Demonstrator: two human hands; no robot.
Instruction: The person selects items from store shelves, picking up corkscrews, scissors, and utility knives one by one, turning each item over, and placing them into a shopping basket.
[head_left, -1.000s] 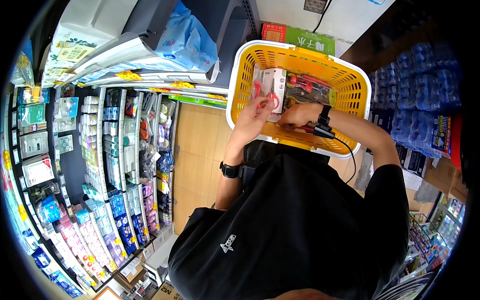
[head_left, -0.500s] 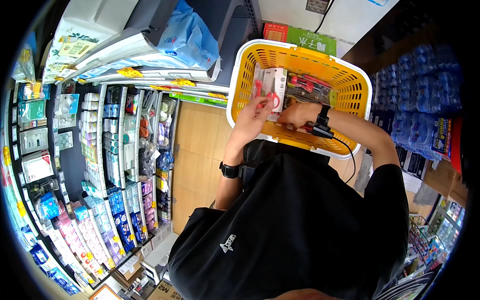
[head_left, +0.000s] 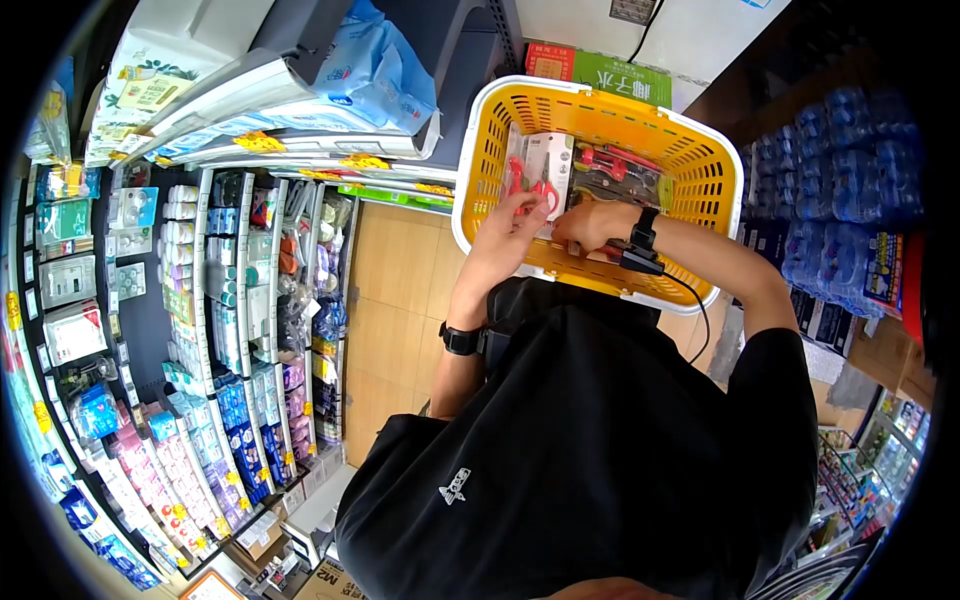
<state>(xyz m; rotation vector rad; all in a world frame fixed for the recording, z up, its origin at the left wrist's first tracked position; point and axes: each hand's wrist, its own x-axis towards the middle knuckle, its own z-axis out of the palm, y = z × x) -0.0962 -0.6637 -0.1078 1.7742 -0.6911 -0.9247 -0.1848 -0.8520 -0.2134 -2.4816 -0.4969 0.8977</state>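
Observation:
A yellow basket with a white rim holds packaged scissors with red handles, a white package card and several red and dark tools. Over the basket's near left side, my left hand has its fingers bent together at the red scissor handles. My right hand is inside the basket, right of the scissors, fingers curled downward. What it holds, if anything, is hidden beneath it. A black device with a cable is strapped at my right wrist.
Shelves of packaged goods stand to the left, with a blue bag on the shelf above. Packs of blue bottles are stacked at the right. A green and red box lies behind the basket.
My right hand has shifted very slightly within the basket. My left hand stays nearly still at the scissor handles.

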